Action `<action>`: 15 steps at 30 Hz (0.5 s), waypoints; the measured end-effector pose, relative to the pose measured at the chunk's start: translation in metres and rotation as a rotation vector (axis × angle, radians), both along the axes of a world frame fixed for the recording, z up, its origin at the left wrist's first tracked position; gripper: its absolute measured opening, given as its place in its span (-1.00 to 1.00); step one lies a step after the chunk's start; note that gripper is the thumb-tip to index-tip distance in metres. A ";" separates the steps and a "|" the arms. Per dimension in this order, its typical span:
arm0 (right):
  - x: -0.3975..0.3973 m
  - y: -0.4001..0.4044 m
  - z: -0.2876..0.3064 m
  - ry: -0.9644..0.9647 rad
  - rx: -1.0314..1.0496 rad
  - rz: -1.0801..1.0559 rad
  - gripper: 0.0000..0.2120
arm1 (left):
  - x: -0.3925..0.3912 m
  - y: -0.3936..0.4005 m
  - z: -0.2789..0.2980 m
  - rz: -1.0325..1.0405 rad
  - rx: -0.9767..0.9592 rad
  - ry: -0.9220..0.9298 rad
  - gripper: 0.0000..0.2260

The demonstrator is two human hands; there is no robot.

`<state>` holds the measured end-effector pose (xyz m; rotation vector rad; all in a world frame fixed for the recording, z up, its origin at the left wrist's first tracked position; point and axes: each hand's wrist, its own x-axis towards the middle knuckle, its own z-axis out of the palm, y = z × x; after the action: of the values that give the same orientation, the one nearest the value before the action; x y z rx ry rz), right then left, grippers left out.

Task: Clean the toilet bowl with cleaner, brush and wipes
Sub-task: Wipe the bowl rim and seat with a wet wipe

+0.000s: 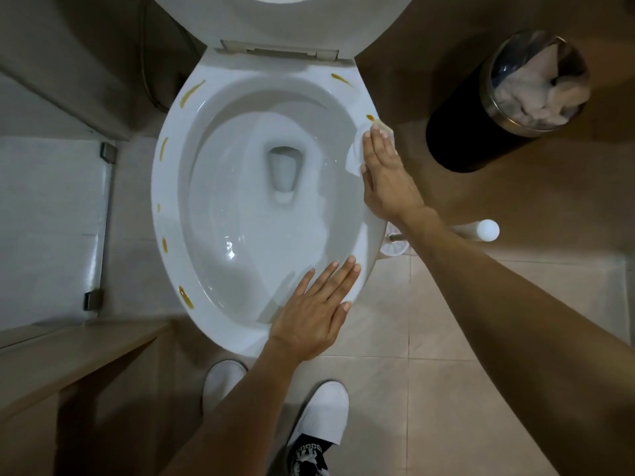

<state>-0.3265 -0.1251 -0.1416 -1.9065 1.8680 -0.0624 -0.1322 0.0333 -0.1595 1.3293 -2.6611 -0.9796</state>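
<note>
The toilet bowl [240, 242] fills the middle of the view, seat and lid raised, its white rim carrying brownish-yellow streaks at about 11, 10, 9, 8 and 7 o'clock, plus two more at 1 and 2 o'clock. The right hand [385, 176] lies flat with straight fingers at 3 o'clock on the rim, pressing a white wipe [357, 152] just below the 2 o'clock streak. The left hand [312, 314] rests flat and empty on the rim near 5 o'clock, seemingly as a brace.

The step in hand looks like wiping the rim. To do it well, keep the palm flat on the wipe, push it up over the nearest streak, then carry on round the rim, folding to a fresh face once it is soiled. Most marks sit on the far left side, so the bracing hand will likely need to shift.

A black bin [481, 125] stuffed with crumpled tissue stands at 2 o'clock, handy for spent wipes. The brush [488, 230] lies partly hidden beneath the right forearm at 3 o'clock. No cleaner bottle is in view.
</note>
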 end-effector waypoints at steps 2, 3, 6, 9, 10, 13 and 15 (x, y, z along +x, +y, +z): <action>0.003 -0.008 -0.001 -0.015 -0.027 -0.018 -0.47 | -0.001 -0.001 0.000 0.004 0.008 -0.001 -0.51; 0.004 -0.008 -0.002 -0.018 -0.033 -0.026 -0.48 | -0.001 -0.002 0.001 0.007 0.016 0.003 -0.51; 0.002 0.003 -0.003 -0.012 -0.032 -0.027 -0.47 | 0.000 -0.001 0.002 0.012 0.011 0.001 -0.51; -0.003 0.018 -0.004 0.019 -0.030 -0.015 -0.47 | 0.000 -0.001 0.001 0.012 0.018 -0.006 -0.50; -0.003 0.019 -0.004 0.026 -0.039 -0.015 -0.48 | -0.001 -0.001 0.001 0.013 0.017 -0.007 -0.50; 0.003 0.004 -0.004 0.042 -0.053 -0.027 -0.48 | -0.002 -0.002 0.002 0.019 0.022 -0.004 -0.49; 0.006 -0.016 -0.002 0.093 -0.037 -0.011 -0.48 | -0.001 -0.001 0.002 0.024 0.035 -0.006 -0.50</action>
<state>-0.3207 -0.1406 -0.1439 -1.9543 1.9507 -0.0121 -0.1328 0.0326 -0.1574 1.3697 -2.6382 -1.0255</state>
